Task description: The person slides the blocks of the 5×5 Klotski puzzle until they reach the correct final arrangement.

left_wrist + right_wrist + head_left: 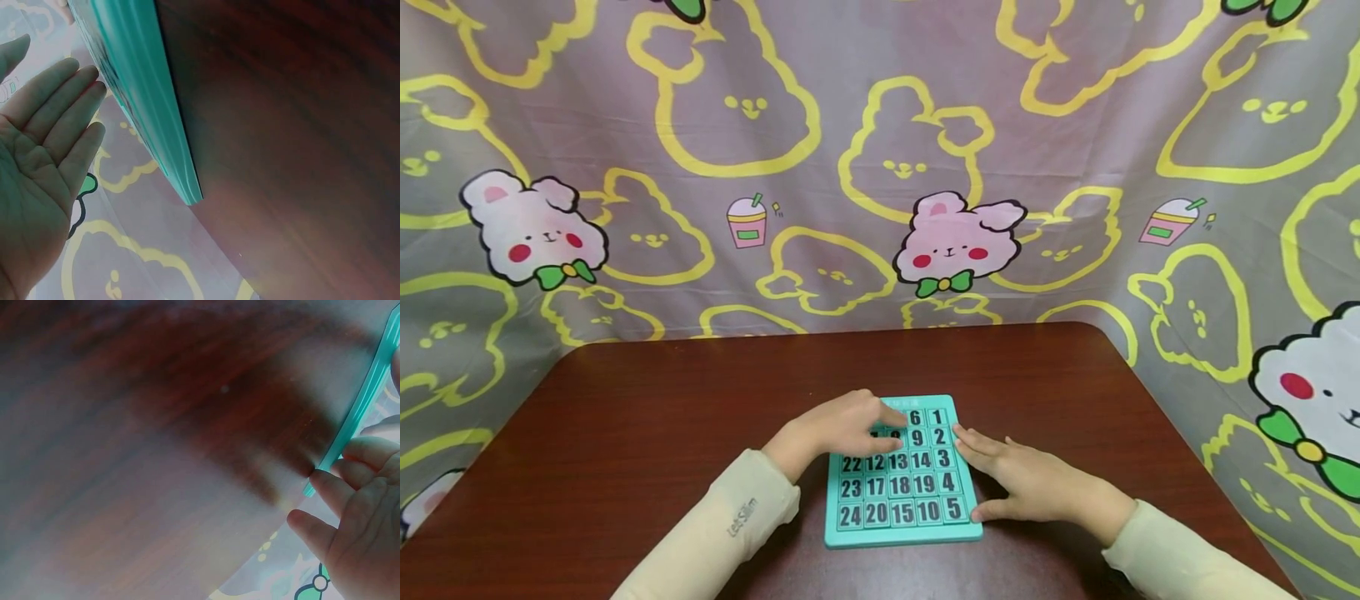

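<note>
I have the teal number puzzle lying flat on the brown counter. My left hand spans its upper tiles, grip wide, holding nothing. My right hand touches the puzzle's right edge with extended fingers, grip also wide.

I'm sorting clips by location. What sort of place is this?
Probably an indoor tabletop corner screened off with cloth, though the wider room is hidden. A dark brown table stands before a hanging fabric backdrop printed with cartoon rabbits, and a turquoise number puzzle lies on the tabletop.
</note>
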Demonstrator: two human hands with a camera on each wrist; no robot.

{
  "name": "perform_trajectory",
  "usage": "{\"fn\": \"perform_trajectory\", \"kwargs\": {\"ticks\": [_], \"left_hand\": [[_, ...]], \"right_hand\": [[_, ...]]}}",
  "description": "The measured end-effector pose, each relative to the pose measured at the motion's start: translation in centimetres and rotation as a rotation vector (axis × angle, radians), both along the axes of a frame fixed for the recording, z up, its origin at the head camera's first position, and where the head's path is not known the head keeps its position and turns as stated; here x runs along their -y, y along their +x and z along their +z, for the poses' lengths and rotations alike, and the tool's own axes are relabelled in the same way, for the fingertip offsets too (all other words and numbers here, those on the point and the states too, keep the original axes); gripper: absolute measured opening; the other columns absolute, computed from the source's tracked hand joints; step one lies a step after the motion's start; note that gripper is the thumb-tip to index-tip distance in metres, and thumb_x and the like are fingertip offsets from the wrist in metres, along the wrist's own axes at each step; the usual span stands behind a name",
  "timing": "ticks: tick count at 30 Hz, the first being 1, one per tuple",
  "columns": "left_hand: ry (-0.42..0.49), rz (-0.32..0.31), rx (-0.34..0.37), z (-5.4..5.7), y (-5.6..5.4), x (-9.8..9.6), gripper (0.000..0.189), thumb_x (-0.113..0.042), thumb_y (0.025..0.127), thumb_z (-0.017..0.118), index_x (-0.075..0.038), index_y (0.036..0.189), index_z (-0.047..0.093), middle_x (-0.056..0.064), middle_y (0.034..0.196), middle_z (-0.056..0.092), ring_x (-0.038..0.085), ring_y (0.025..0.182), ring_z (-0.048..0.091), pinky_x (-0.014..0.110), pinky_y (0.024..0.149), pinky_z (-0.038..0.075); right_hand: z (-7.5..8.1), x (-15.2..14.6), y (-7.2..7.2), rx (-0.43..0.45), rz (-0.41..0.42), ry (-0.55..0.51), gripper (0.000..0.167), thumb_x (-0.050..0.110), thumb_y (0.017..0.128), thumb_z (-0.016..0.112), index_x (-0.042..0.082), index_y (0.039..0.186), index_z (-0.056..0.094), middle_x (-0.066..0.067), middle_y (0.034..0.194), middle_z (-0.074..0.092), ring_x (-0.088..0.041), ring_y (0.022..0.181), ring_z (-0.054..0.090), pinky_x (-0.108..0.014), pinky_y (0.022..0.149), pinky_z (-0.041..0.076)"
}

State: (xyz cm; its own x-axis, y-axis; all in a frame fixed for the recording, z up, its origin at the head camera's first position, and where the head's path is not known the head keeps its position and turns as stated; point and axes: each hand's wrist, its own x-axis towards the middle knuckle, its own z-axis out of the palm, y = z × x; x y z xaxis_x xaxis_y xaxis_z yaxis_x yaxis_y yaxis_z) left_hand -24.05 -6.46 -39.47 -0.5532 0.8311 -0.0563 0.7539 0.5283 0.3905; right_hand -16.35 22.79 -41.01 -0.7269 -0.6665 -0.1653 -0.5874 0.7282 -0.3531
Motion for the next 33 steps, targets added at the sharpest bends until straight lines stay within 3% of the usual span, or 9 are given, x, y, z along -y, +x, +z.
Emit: {"fn": "perform_trajectory", "kwargs": {"ticks": [3, 9, 12, 14, 19, 33], "left_hand": [[-0.008, 0.009, 0.004, -0.1, 0.0, 0.0, 0.042, -0.035, 0.097, 0.062, -0.013, 0.133, 0.065, 0.001, 0.133, 0.065, 0.009, 0.118, 0.064, 0.029, 0.097, 0.053], [-0.008, 0.038, 0.021, -0.1, 0.1, 1.0, 0.040, -0.035, 0.096, 0.062, -0.016, 0.132, 0.066, 0.000, 0.133, 0.065, 0.002, 0.088, 0.066, 0.020, 0.082, 0.050], [0.001, 0.053, 0.029, -0.2, 0.1, 1.7, 0.040, -0.034, 0.096, 0.063, -0.015, 0.131, 0.066, 0.001, 0.133, 0.065, 0.001, 0.081, 0.064, 0.020, 0.079, 0.048], [0.010, 0.060, 0.029, -0.2, 0.2, 2.1, 0.040, -0.034, 0.096, 0.063, -0.014, 0.130, 0.067, 0.001, 0.132, 0.066, 0.002, 0.083, 0.066, 0.022, 0.080, 0.051], [0.025, 0.062, 0.021, -0.2, 0.2, 2.7, 0.037, -0.031, 0.096, 0.063, -0.013, 0.127, 0.070, 0.001, 0.128, 0.069, 0.008, 0.111, 0.066, 0.029, 0.091, 0.055], [0.044, -0.027, -0.029, 0.4, 0.1, 0.3, 0.040, -0.032, 0.097, 0.062, -0.011, 0.130, 0.067, 0.004, 0.131, 0.067, 0.013, 0.120, 0.064, 0.032, 0.098, 0.053]], "right_hand": [[0.0, 0.0, 0.0, -0.001, -0.002, 0.003, 0.092, 0.063, 0.087, 0.061, 0.007, 0.155, 0.034, -0.011, 0.166, 0.019, -0.031, 0.146, 0.036, -0.067, 0.109, 0.034], [0.1, 0.1, -0.1, -0.001, -0.005, 0.008, 0.092, 0.063, 0.087, 0.062, 0.006, 0.155, 0.034, -0.011, 0.166, 0.019, -0.031, 0.146, 0.037, -0.066, 0.109, 0.034], [0.1, 0.1, -0.1, -0.007, -0.001, 0.006, 0.092, 0.062, 0.087, 0.063, 0.006, 0.154, 0.034, -0.011, 0.166, 0.020, -0.031, 0.145, 0.038, -0.066, 0.109, 0.034], [0.1, 0.0, -0.1, -0.011, 0.001, 0.008, 0.092, 0.061, 0.087, 0.063, 0.006, 0.154, 0.035, -0.012, 0.166, 0.020, -0.031, 0.145, 0.038, -0.066, 0.109, 0.034], [-0.1, -0.1, -0.1, -0.009, -0.001, 0.009, 0.092, 0.062, 0.087, 0.063, 0.007, 0.155, 0.034, -0.010, 0.167, 0.019, -0.031, 0.146, 0.037, -0.065, 0.109, 0.034], [-0.1, -0.1, -0.1, -0.002, 0.006, -0.006, 0.092, 0.063, 0.087, 0.061, 0.007, 0.155, 0.033, -0.011, 0.167, 0.018, -0.031, 0.146, 0.036, -0.066, 0.108, 0.035]]}}
